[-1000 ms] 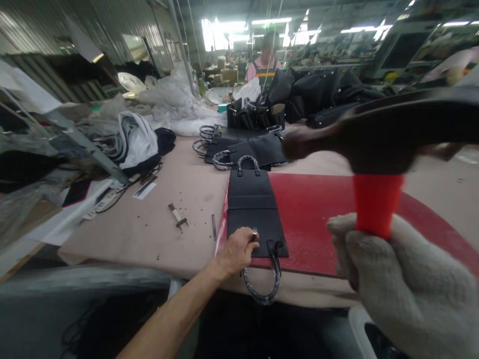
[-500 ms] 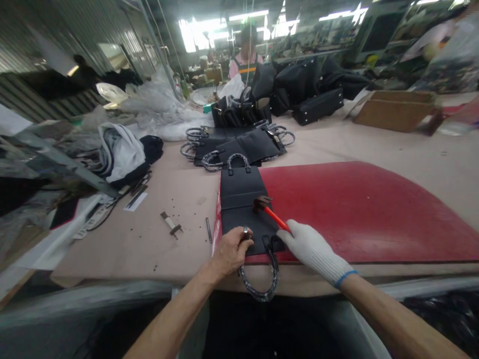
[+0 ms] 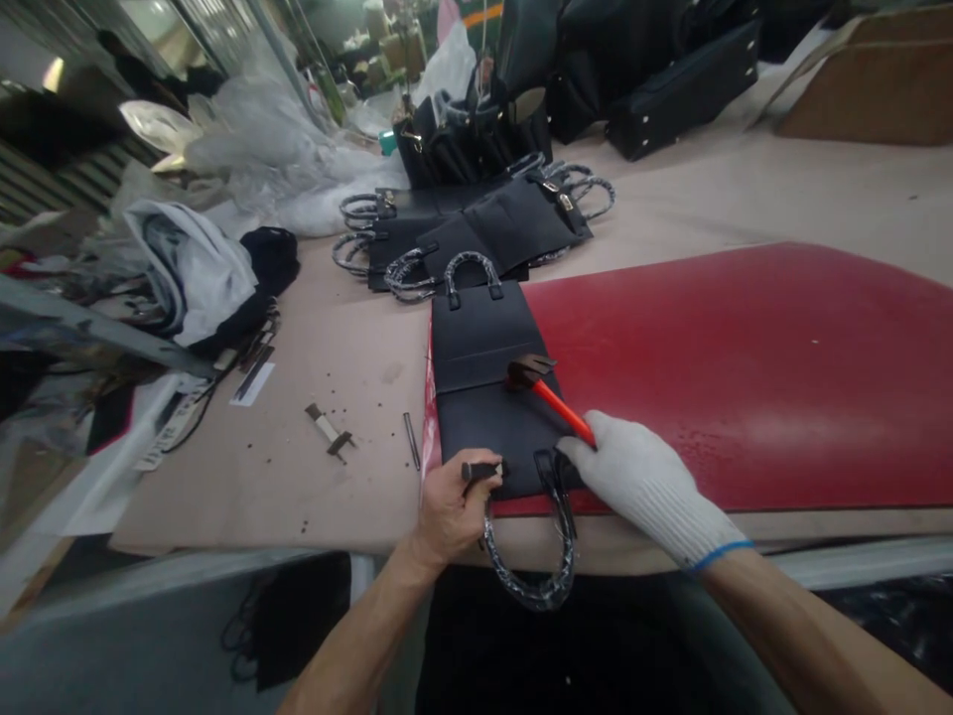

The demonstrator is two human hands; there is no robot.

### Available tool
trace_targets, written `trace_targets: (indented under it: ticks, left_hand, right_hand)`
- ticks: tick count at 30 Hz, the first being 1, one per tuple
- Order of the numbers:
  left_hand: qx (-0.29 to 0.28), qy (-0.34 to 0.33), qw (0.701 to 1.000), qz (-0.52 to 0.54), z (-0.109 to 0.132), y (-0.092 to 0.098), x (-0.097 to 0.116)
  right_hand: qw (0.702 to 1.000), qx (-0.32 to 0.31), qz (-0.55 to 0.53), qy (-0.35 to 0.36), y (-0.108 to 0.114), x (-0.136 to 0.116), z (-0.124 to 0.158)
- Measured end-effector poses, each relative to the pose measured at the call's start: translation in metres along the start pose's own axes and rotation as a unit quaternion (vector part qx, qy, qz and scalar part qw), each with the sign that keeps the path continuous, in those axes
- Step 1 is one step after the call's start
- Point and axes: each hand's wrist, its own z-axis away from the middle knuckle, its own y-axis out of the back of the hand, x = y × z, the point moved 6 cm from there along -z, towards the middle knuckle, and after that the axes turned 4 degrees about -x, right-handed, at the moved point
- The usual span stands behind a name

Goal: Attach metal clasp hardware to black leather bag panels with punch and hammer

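A black bag panel (image 3: 480,338) lies on a red mat, with one plastic-wrapped handle at its far end and another handle (image 3: 530,594) looping over the table's front edge. My bare left hand (image 3: 451,511) is closed around a short dark metal tool (image 3: 478,472) by the panel's near left corner; its working end cannot be made out. In a white knit glove, my right hand (image 3: 644,477) grips the orange handle of a claw hammer (image 3: 562,407). The hammer's head is over the panel's middle; I cannot tell if it touches.
The red mat (image 3: 715,367) stretches right. Left of it lie a thin metal rod (image 3: 412,441), a two-pronged metal tool (image 3: 329,432) and small dark bits. More black panels with handles (image 3: 476,233) are piled beyond, before black bags (image 3: 685,84) and a cardboard box (image 3: 871,84).
The view has tilted down and come closer. The tool in my left hand has turned from upright to lying more sideways. My right hand keeps the hammer at about the same place over the panel.
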Motion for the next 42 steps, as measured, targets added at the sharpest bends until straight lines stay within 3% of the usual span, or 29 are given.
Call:
trace_targets:
  ticks: [3,8,10,12,14,18,20,26,42]
  left_hand:
    - [-0.006,-0.061,0.998,-0.015,0.001,0.001,0.007]
    - [-0.001,0.083,0.996,-0.019,-0.003,0.01,-0.009]
    - [-0.028,0.043,0.999,-0.016,-0.004,0.008,-0.005]
    - [-0.058,-0.042,0.997,-0.02,-0.002,0.003,0.005]
    - [-0.048,-0.063,0.997,-0.021,0.002,0.001,0.007]
    - [0.063,0.162,0.984,0.034,0.008,0.012,-0.019]
    - [0.062,0.207,0.975,0.054,0.007,0.012,-0.023]
    - [0.0,0.157,0.987,0.034,-0.008,0.005,-0.013]
    - [-0.008,0.143,0.99,0.006,-0.009,-0.002,-0.011]
  right_hand:
    - [1.0,-0.001,0.004,0.001,-0.001,0.0,0.0]
    - [1.0,-0.013,0.005,-0.004,-0.001,0.0,0.001]
    - [1.0,-0.015,0.008,-0.006,0.0,0.0,0.002]
    - [1.0,-0.018,0.013,-0.01,0.0,0.0,0.002]
    - [1.0,-0.019,0.016,-0.011,-0.001,0.001,0.002]
    - [1.0,-0.021,0.015,-0.007,-0.003,0.002,0.0]
    - [1.0,-0.022,0.014,-0.009,-0.004,0.003,-0.001]
    - [1.0,-0.026,0.01,-0.012,-0.004,0.002,0.0]
    - [1.0,-0.025,0.006,0.002,-0.001,0.0,0.001]
